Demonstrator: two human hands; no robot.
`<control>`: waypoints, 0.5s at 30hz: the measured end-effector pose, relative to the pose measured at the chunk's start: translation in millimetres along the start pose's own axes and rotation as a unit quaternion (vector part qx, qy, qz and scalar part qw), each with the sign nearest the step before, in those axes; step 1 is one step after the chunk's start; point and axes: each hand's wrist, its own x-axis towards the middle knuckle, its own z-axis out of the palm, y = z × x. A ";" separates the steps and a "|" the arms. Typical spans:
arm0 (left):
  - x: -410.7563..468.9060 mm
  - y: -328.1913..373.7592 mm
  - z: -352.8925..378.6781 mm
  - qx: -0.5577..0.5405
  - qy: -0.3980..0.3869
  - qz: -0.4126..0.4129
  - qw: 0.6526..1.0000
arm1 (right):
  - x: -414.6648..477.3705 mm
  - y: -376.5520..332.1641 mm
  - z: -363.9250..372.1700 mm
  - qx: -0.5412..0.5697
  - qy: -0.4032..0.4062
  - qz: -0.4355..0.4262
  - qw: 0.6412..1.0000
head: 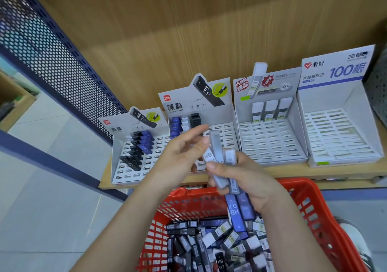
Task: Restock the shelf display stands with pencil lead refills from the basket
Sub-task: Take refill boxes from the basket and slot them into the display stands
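At 6 o'clock the red basket (310, 196) is still heaped with refills (219, 244). Above it, the right hand (251, 179) clamps a bundle of refills (228, 167); the left hand (182, 152) reaches its top, grip unclear. Beyond are four display stands (196, 104): two part-filled, one holding three, and the 2 o'clock stand (335, 137) empty. Most restocking remains.

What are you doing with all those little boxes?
Someone is restocking pencil lead. Their right hand grips a bunch of slim grey, white and blue plastic refill cases above the red plastic basket, which holds many more. The left hand, fingers mostly straight, reaches to the bunch. On the wooden shelf, the white cardboard display stands hold only a few cases.
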 end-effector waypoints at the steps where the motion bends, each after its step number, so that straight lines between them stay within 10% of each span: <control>1: 0.3 1.2 -1.8 -0.006 -0.014 -0.012 1.000 | -1.0 -1.4 0.6 -0.026 -0.026 0.006 0.999; 9: 7.4 -0.7 -14.7 -0.168 0.061 -0.003 0.984 | -0.4 7.6 -4.0 -0.033 -0.116 -0.001 0.993; 15: 4.5 9.3 -20.2 -0.141 0.134 0.102 0.976 | 5.5 19.3 -15.1 0.151 -0.021 -0.027 0.988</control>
